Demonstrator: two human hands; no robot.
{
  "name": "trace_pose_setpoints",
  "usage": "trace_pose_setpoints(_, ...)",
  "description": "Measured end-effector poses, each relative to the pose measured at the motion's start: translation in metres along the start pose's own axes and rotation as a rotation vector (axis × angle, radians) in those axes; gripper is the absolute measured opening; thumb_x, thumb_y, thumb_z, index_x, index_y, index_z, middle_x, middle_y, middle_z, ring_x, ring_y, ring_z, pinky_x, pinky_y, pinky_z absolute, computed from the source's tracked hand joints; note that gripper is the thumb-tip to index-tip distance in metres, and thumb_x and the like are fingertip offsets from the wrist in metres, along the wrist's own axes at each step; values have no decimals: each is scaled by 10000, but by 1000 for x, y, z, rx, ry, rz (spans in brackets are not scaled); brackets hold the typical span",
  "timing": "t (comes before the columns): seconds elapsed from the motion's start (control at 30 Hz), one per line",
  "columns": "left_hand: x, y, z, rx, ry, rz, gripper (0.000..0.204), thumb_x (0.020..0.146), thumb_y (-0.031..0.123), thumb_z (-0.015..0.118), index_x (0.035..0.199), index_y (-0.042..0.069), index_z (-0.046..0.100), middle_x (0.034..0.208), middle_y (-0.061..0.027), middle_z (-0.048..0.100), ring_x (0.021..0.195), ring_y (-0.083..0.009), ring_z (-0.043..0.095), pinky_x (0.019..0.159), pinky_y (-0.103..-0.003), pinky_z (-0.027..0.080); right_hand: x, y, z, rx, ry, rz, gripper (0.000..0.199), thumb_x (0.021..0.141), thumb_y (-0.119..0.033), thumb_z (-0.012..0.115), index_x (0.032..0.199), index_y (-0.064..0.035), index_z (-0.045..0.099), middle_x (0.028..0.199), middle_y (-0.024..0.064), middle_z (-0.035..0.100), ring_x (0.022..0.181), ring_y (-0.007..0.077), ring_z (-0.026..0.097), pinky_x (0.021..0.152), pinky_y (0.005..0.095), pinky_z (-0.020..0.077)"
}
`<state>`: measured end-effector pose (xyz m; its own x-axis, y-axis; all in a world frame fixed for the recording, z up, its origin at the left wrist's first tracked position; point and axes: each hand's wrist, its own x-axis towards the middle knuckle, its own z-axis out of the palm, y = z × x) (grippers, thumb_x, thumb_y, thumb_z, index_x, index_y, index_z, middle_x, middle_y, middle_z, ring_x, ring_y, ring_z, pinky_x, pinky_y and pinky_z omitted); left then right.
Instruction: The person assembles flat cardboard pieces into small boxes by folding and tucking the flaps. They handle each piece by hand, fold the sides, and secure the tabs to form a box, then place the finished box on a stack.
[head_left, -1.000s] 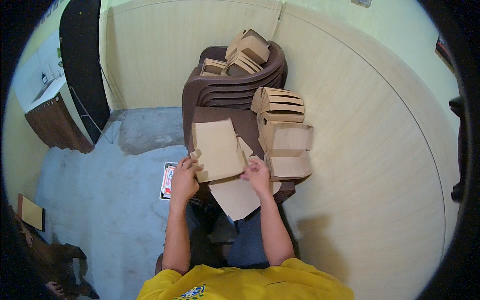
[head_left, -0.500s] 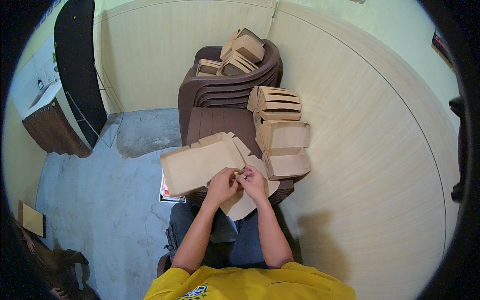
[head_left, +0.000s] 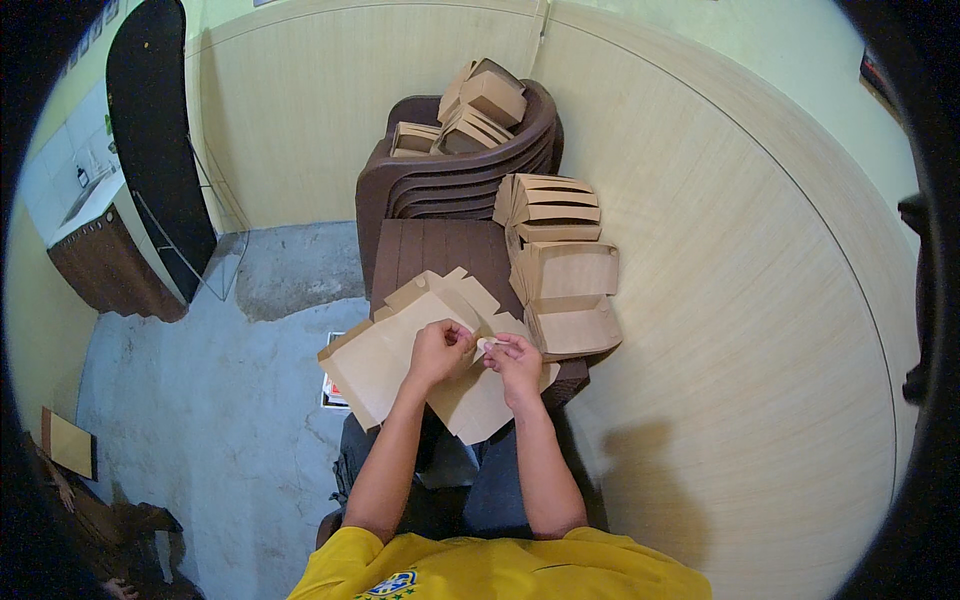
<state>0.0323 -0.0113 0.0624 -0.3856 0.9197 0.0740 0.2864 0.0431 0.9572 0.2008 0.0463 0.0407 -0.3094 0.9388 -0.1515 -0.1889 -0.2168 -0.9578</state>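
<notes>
A partly folded brown cardboard box blank point(head_left: 385, 345) lies across my lap and the front of the brown chair seat, its flaps pointing away from me. Over its middle, my left hand point(head_left: 437, 355) is closed with thumb and fingertips together; whatever is between them is too small to make out. Just to its right, my right hand point(head_left: 517, 368) pinches a small white piece point(head_left: 486, 345), perhaps paper or tape. A narrow gap separates the fingertips of both hands. The near and right part of the cardboard rests flat below the hands.
Stacked brown plastic chairs point(head_left: 440, 245) stand ahead. Folded cardboard boxes point(head_left: 572, 325) sit along the seat's right side, with more boxes point(head_left: 480, 110) on the chair back. A wood-panelled wall point(head_left: 740, 300) rises at the right. Printed papers point(head_left: 336, 392) show at the cardboard's left.
My hands have drawn slightly apart, and the white piece now shows in my right fingers. The cardboard's left part has tilted, its near left edge swinging toward me.
</notes>
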Motion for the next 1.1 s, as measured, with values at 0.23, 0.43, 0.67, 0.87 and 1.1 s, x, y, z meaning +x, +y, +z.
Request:
trace_pose_setpoints(0.23,0,-11,-1,-123,-130,-37,134,1010,79,724,1048,-43,764,938,-84,784,837,-155,718,776,-318,582,-5,-3,13,21,14,-113,290,966,6,768,1203,-12,602,982,108,744,820,159,719,705,288,619)
trace_pose_setpoints(0.43,2,-7,-6,-302,-154,-61,127,996,38,717,1060,-67,749,945,-111,774,848,-161,720,790,-314,593,0,0,17,-74,19,-244,317,952,62,757,1199,-32,581,963,75,699,843,140,702,725,284,629)
trace_pose_setpoints(0.67,0,-10,-11,-298,-192,-31,154,1034,122,730,1075,-25,755,956,-71,777,872,-152,718,833,-315,584,-2,-2,14,-36,-30,-257,311,947,87,745,1168,-39,565,977,67,675,862,133,691,740,295,635)
trace_pose_setpoints(0.87,-2,-7,-20,-207,-269,2,138,1041,106,716,1098,-19,730,984,-61,770,882,-140,717,831,-312,588,-5,-4,12,-84,-51,-251,304,935,91,759,1120,-41,557,973,75,676,853,147,697,738,311,643)
trace_pose_setpoints(1.1,-8,0,-21,-284,-255,130,107,1049,72,691,1128,2,702,1020,-56,753,901,-134,722,837,-307,596,-2,-13,8,-85,-103,-166,306,899,67,818,1048,-33,570,900,111,743,769,166,736,680,291,612)
